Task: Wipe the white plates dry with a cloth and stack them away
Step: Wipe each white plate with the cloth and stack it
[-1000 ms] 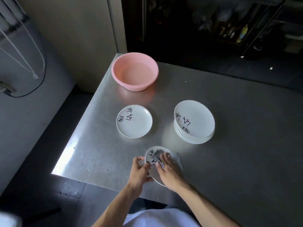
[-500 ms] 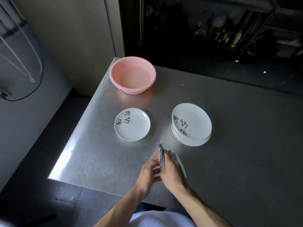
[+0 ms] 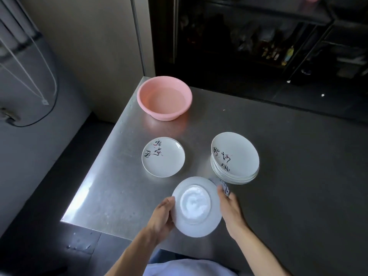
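Note:
Both hands hold a white plate (image 3: 196,206) with its underside facing me, above the table's near edge. My left hand (image 3: 162,217) grips its left rim. My right hand (image 3: 229,209) holds the right rim together with a grey cloth (image 3: 224,186), which is mostly hidden behind the plate. A single white plate with black lettering (image 3: 163,156) lies face up on the table to the left. To the right stands a stack of several white plates (image 3: 235,158), its top one tilted.
A pink basin (image 3: 164,97) holding water stands at the far left corner of the steel table (image 3: 298,166). The table's left edge and near edge drop to a dark floor. Dark shelving with bottles stands behind the table.
The plate was face up with the cloth rubbed on it, then stood edge-on between my hands. Now it is turned over with its underside towards me.

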{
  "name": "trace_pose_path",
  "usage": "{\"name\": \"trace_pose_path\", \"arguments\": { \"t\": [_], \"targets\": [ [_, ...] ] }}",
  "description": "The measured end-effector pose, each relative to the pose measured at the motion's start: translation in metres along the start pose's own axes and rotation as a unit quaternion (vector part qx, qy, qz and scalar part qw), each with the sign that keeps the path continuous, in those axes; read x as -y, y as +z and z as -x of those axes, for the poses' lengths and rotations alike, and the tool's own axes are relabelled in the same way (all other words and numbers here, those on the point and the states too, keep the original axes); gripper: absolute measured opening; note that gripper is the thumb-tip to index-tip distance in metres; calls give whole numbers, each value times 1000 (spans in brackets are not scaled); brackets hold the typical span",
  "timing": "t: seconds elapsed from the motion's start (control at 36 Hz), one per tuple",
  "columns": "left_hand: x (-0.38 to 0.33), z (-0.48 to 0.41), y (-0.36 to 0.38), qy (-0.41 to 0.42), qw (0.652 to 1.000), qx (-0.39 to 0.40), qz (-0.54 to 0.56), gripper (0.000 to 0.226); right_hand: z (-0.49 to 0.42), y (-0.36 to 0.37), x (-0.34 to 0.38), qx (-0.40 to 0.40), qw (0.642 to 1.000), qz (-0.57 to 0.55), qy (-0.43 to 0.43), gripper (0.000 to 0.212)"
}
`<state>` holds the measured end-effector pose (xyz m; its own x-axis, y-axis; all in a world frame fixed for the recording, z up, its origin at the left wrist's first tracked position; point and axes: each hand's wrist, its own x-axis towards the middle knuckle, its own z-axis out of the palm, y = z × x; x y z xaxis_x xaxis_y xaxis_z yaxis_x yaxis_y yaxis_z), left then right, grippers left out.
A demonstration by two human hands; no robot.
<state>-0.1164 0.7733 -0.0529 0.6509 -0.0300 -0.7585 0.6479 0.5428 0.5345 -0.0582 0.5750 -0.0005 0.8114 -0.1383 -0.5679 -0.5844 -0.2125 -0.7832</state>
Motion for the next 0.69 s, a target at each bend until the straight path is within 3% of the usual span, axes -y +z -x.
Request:
{"name": "trace_pose_path", "arguments": {
  "t": [0.11, 0.22, 0.31, 0.42, 0.58, 0.64, 0.69],
  "targets": [
    [-3, 3, -7, 12, 1000, 7, 17, 17, -1, 3, -5, -68, 997, 35, -9, 43],
    [1, 1, -3, -3, 999, -35, -35, 19, -5, 13, -12, -74, 972, 162, -154, 35],
    [6, 1, 7, -12, 998, -37, -42, 20, -8, 30, -16, -8, 937, 269, -223, 31],
    [7, -1, 22, -1, 1000, -17, -24, 16, -6, 53, -36, 119, 829, 467, -282, 52],
    [3, -3, 24, 2, 999, -48, 11, 14, 22, 28, -57, 216, 772, 492, -341, 65],
    [6, -4, 21, -3, 999, -49, 4, 15, 20, 14, -60, 214, 753, 521, -341, 64],
    [10, -4, 21, 2, 999, -29, -13, 21, 11, 10, -58, 189, 759, 548, -299, 62]
  ]
}}
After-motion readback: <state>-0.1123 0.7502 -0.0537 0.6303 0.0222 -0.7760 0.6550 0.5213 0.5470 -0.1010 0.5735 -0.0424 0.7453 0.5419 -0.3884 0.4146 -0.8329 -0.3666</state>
